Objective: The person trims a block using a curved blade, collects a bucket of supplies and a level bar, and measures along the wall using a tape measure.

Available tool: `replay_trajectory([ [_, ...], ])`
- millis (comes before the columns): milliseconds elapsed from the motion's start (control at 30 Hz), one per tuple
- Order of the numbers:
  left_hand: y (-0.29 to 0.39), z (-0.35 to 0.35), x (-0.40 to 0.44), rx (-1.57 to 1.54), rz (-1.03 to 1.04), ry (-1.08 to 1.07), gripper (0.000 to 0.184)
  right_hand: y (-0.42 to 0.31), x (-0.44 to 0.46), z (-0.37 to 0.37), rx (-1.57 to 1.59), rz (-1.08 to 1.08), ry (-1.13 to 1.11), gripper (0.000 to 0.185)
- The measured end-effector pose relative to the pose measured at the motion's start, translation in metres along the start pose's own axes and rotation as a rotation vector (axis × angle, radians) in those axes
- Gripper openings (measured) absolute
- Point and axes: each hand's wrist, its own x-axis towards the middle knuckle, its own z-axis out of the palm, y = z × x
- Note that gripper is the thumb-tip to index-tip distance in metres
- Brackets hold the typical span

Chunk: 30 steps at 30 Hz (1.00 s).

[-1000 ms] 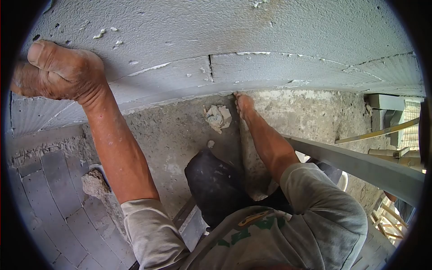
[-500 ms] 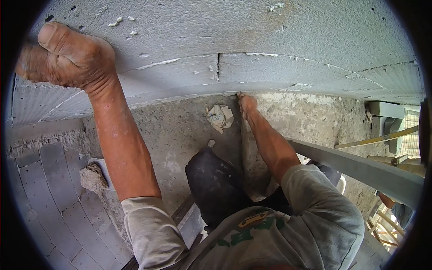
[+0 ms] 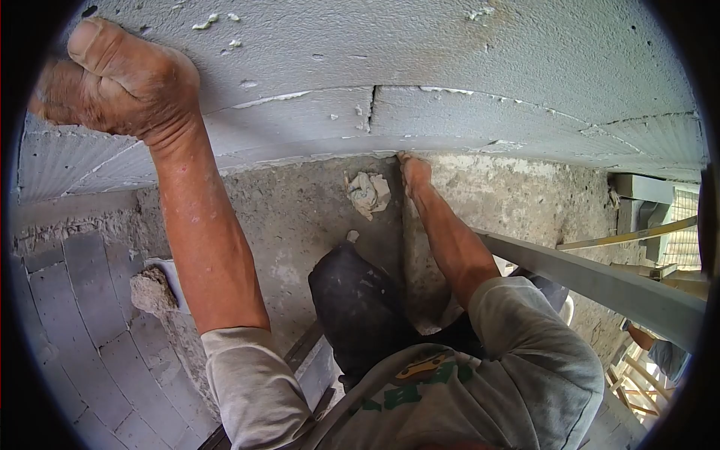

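Note:
My left hand (image 3: 124,82) is raised at the upper left, close to the grey block wall (image 3: 465,60). Its thumb lies folded over curled fingers, and the fingertips are lost at the dark edge of the view. Low down, my right hand (image 3: 414,172) reaches to the foot of the wall, where the blocks meet rough concrete (image 3: 495,187). The fingers there are bent together against the wall's bottom edge. Whatever either hand pinches is hidden or too small to name. A crumpled pale lump (image 3: 367,193) lies just left of my right hand.
A long grey beam (image 3: 592,285) slants past my right arm. A rough mortar chunk (image 3: 154,291) sits at left beside another block wall (image 3: 90,300). A yellowish strip (image 3: 630,236) and part of another person (image 3: 660,349) show at the right.
The view has shifted slightly, so the wall and my left hand sit a little higher and further right. Both hands keep their pose and place.

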Motion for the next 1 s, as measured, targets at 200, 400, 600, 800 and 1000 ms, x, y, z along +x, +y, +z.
replay_trajectory([
  [200, 0.006, -0.001, 0.011, -0.034, -0.006, 0.01, 0.032, 0.0, 0.001, -0.002, -0.041, -0.084, 0.043, 0.014],
  [400, -0.005, 0.004, -0.002, -0.04, -0.101, 0.024, 0.035, -0.005, -0.003, -0.005, -0.045, -0.072, 0.023, 0.014],
  [600, 0.023, -0.004, 0.003, -0.111, -0.213, -0.048, 0.04, -0.011, -0.006, -0.011, -0.093, -0.047, -0.003, 0.012],
  [800, 0.038, -0.003, 0.034, -0.081, 0.008, 0.131, 0.039, -0.018, -0.014, -0.013, -0.079, -0.069, -0.035, 0.014],
  [1000, 0.039, -0.006, 0.018, -0.069, -0.137, 0.046, 0.034, -0.009, -0.001, -0.013, -0.084, -0.162, -0.027, 0.013],
])
